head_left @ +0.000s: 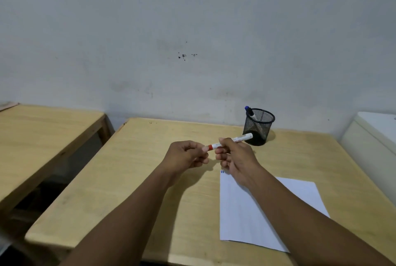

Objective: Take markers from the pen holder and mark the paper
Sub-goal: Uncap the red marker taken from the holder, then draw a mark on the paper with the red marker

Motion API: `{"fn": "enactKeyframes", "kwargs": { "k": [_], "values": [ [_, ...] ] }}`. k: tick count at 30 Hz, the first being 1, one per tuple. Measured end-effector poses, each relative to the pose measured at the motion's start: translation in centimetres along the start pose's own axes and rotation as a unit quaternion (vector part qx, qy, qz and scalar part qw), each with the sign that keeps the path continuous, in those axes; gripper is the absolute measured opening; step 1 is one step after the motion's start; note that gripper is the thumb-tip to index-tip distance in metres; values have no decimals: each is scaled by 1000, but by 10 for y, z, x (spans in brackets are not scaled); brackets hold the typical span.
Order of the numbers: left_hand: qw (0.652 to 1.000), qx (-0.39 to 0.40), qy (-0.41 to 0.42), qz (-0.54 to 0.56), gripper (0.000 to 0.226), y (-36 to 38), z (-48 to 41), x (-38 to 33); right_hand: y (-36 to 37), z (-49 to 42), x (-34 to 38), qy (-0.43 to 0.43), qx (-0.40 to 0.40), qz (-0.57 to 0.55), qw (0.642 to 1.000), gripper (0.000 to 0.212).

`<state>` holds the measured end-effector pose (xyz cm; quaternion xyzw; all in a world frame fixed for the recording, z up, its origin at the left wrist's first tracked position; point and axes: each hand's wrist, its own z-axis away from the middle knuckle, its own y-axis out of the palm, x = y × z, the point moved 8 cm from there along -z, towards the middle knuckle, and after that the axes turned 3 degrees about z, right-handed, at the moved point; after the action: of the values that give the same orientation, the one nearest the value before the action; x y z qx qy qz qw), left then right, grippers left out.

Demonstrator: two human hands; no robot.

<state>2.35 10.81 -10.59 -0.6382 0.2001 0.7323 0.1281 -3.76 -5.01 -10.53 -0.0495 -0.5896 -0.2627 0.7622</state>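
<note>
Head-worn view, angled down, desk (150, 180) near

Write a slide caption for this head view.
Two hands uncap a red-capped white marker above a wooden desk.

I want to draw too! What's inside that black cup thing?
One blue-capped marker leans inside the mesh pen holder, its cap poking above the rim. The bottom looks dark, so anything lying down there can't be made out.
</note>
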Motion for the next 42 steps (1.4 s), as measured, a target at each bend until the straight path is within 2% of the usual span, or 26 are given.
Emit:
{"fn": "enactKeyframes", "kwargs": {
  "k": [2, 5, 7, 10, 13, 16, 21, 23, 27, 31, 34, 39, 42],
  "values": [
    [1000, -10, 5, 0, 15, 3, -2, 2, -5, 0, 11, -31, 9, 25, 999, 16],
    [998, -59, 14, 14, 19, -6, -4, 8, -34, -5, 41, -81, -45, 31, 995, 19],
    [995, -82, 44, 22, 22, -17, -4, 12, -57, -5, 61, -113, -67, 82, 988, 18],
    [985, -62, 56, -148, 11, -21, -5, 7, -65, 0, 58, -99, -22, 167, 981, 19],
    [935, 20, 46, -352, 5, 5, -8, -2, -54, 6, 36, -102, 15, 203, 974, 12],
    [910, 39, 49, -410, 6, 24, -6, -1, -49, 7, 13, -104, 15, 175, 979, 5],
    [910, 25, 61, -410, 10, 20, -8, 0, -57, 5, -7, -119, -31, 193, 973, 11],
    [909, 30, 68, -410, 15, 19, -9, -1, -57, 6, -7, -133, -32, 206, 969, 10],
    [909, 35, 68, -410, 7, 19, -15, -1, -55, 8, -7, -148, -33, 231, 961, 11],
    [903, 27, 67, -424, 17, 19, -17, 1, -55, 7, -8, -159, -34, 241, 957, 13],
    [899, 34, 56, -432, 15, 20, -16, 6, -56, 7, -9, -170, -34, 252, 952, 13],
    [897, 38, 72, -434, 8, 22, -15, 6, -56, 3, -15, -145, -13, 223, 964, 11],
    [912, 15, 81, -403, 6, 18, -14, 4, -57, 3, -10, -132, -22, 203, 970, 10]
  ]
}}
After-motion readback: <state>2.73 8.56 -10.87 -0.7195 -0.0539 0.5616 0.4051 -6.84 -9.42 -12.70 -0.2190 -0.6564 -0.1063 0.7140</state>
